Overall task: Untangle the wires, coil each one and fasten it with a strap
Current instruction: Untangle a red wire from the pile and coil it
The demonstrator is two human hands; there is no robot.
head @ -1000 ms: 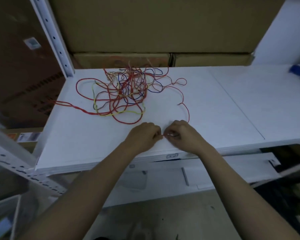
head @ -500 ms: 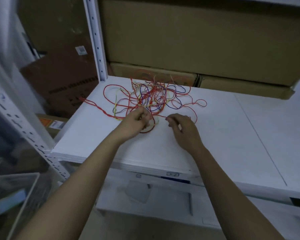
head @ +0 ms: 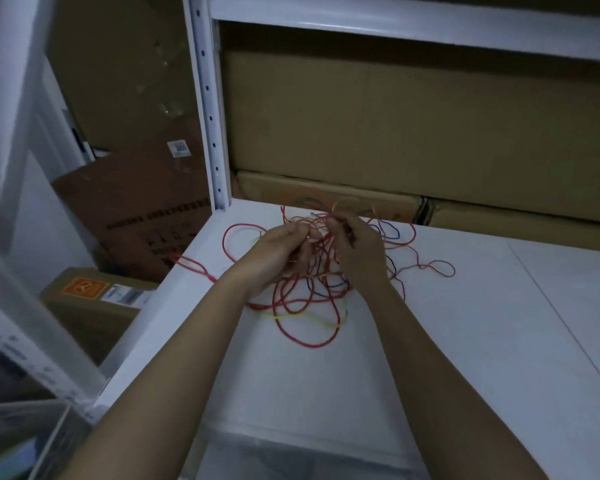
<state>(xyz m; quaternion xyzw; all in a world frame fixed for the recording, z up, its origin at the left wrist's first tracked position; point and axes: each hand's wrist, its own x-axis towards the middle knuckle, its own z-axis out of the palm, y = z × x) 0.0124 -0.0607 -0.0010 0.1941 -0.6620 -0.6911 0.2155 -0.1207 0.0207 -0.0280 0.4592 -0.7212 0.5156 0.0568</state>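
Red, blue and yellow thin flexible wires (head: 312, 292) lay knotted on the white shelf (head: 465, 341); left hand (head: 278, 252) and right hand (head: 355, 247) each pinched strands. Light, limp, snag-prone; best taken at a free end.

A small white sticker (head: 181, 148) sits on the top edge of the dark brown box (head: 136, 209) at about ten o'clock. It has a number that looks like 3055. Lower on the same box there are rows of black print (head: 160, 216), too blurry to read. At about eight o'clock a lighter box (head: 94, 306) has an orange label (head: 85, 287) with a round sign on it, and a white label (head: 125, 295) with tiny print just beside it. Neither can be read.
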